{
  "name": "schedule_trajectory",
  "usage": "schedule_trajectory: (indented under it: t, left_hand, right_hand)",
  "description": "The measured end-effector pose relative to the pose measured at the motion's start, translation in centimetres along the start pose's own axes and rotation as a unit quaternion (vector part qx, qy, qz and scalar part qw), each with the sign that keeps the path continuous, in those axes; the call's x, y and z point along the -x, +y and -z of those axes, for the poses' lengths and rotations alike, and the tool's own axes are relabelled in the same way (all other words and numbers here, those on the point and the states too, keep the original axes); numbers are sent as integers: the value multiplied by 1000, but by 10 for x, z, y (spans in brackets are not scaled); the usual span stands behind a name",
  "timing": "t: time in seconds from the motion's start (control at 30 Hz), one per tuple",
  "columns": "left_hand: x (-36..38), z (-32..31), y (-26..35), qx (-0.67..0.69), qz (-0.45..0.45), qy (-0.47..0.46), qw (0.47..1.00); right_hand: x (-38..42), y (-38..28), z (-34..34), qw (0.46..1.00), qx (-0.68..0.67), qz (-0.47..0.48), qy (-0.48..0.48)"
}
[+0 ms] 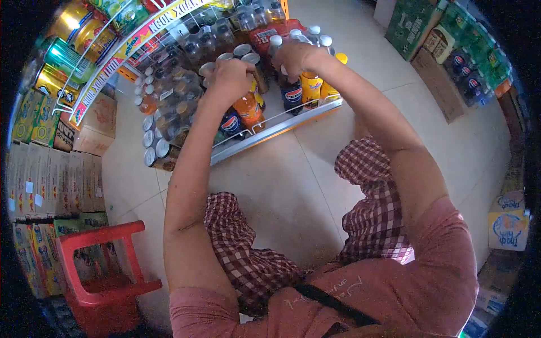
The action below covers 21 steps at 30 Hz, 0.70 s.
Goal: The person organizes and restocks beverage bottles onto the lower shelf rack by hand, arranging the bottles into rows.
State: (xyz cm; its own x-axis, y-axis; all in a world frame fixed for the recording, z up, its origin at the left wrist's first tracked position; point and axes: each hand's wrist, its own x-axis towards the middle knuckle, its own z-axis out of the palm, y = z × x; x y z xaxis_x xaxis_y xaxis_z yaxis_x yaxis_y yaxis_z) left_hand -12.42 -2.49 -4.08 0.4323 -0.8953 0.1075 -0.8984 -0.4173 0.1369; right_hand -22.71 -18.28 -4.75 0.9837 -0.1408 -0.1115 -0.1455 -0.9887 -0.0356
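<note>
My left hand (231,80) is closed over the top of an orange soda bottle (248,110) at the rack's front row, its fingers curled and the cap hidden. Beside that bottle stands a Pepsi bottle (231,124), and canned drinks (243,50) stand just behind the hand. Farther right, my right hand (298,58) reaches down with bent fingers around the neck of another dark Pepsi bottle (292,94). Yellow-labelled bottles (311,90) are next to it, and white-capped bottles (314,31) rise behind my knuckles. A gap separates the two front groups of bottles.
The low rack's front rail (276,136) runs below my hands. Glass bottles and jars (183,90) crowd its left side. A shelf of cans (96,42) overhangs at upper left. A red plastic stool (107,236) stands lower left, stacked cartons (53,180) behind it. Bottle packs (465,70) sit at right.
</note>
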Motion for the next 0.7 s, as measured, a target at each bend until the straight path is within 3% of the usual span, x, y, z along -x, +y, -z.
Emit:
schedule_trajectory:
  t: [0.13, 0.2, 0.23, 0.33, 0.4, 0.7]
  left_hand:
    - [-9, -15, 1, 22, -33, -13, 999]
    - [-7, -16, 0, 5, -124, 35, 992]
    - [-7, -15, -1, 4, -125, 34, 992]
    - [-10, -20, -5, -40, -95, 11, 995]
    - [-12, -20, -8, -29, -2, -36, 999]
    - [-1, -12, -7, -54, 7, -35, 998]
  right_hand:
    - [2, -1, 1, 1000, 6, -2, 5]
    - [0, -3, 3, 1000, -1, 12, 15]
    - [-1, -6, 2, 999, -17, 13, 33]
    - [-3, -19, 7, 998, -21, 28, 47]
    - [-7, -28, 8, 998, -6, 45, 43]
    - [-18, -34, -4, 995, -63, 69, 48]
